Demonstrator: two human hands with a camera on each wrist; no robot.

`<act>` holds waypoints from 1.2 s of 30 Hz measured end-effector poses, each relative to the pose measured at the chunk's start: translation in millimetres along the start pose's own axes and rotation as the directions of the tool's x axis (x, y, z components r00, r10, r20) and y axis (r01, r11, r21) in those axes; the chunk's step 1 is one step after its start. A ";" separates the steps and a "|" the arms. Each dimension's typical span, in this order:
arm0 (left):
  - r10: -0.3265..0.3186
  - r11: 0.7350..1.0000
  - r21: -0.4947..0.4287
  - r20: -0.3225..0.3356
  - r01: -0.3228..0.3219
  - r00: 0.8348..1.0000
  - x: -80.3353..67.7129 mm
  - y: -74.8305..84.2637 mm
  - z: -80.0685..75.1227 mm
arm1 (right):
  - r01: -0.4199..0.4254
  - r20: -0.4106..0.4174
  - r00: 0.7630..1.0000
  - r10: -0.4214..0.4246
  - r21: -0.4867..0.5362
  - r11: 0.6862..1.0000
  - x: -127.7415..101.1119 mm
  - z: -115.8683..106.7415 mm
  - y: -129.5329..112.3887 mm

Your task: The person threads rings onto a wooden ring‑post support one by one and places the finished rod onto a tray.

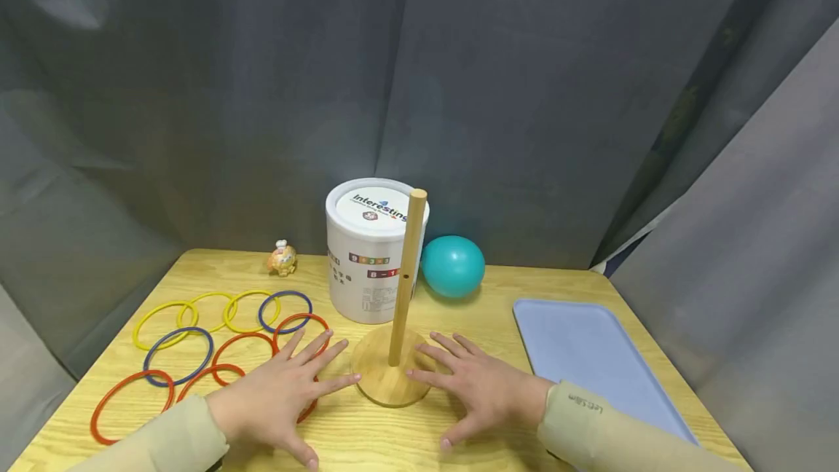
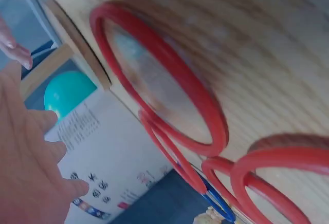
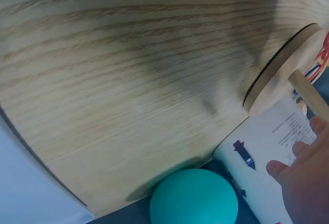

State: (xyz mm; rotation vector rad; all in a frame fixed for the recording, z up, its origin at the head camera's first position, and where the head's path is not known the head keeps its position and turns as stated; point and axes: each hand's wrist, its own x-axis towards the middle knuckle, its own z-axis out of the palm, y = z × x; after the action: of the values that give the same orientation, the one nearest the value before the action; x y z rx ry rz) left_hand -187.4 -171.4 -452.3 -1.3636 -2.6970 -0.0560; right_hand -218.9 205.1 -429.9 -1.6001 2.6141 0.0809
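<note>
Wooden table [image 1: 498,312], grey curtain [image 1: 524,93] behind. My left hand [image 1: 275,392] and right hand [image 1: 481,388] flat, fingers [image 1: 328,352] spread wide, flanking peg base [image 1: 387,377].

Soft even light, wrist cams blurry

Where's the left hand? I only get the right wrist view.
Observer: The left hand lies flat on the light wooden table, fingers spread, partly over a red plastic ring.
Operator: Anything on the peg?
Observer: No. The upright wooden peg on its round wooden base is bare.
Operator: Other rings?
Observer: Loose yellow, blue and red plastic rings lie flat on the table, left of the base.
</note>
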 end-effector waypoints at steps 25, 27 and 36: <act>-0.560 0.516 -0.808 -0.070 0.282 0.826 -29.9 -30.5 -23.3 | -0.358 -0.017 0.926 0.378 0.288 0.888 39.7 14.3 13.7; -0.603 0.475 -0.822 -0.044 0.315 0.797 -31.8 -29.9 -20.9 | -0.371 -0.004 0.921 0.389 0.294 0.881 45.8 16.0 14.5; -0.687 0.320 -0.845 0.104 0.428 0.719 -46.2 -31.7 -8.2 | -0.392 0.055 0.917 0.395 0.313 0.865 60.9 21.4 11.5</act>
State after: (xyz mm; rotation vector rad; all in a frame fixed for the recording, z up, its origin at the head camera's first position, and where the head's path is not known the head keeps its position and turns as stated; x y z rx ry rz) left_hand -185.0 -228.0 -449.2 -0.2441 -2.7605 -1.6658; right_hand -255.9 158.2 -456.8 -0.9522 2.7429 -0.3142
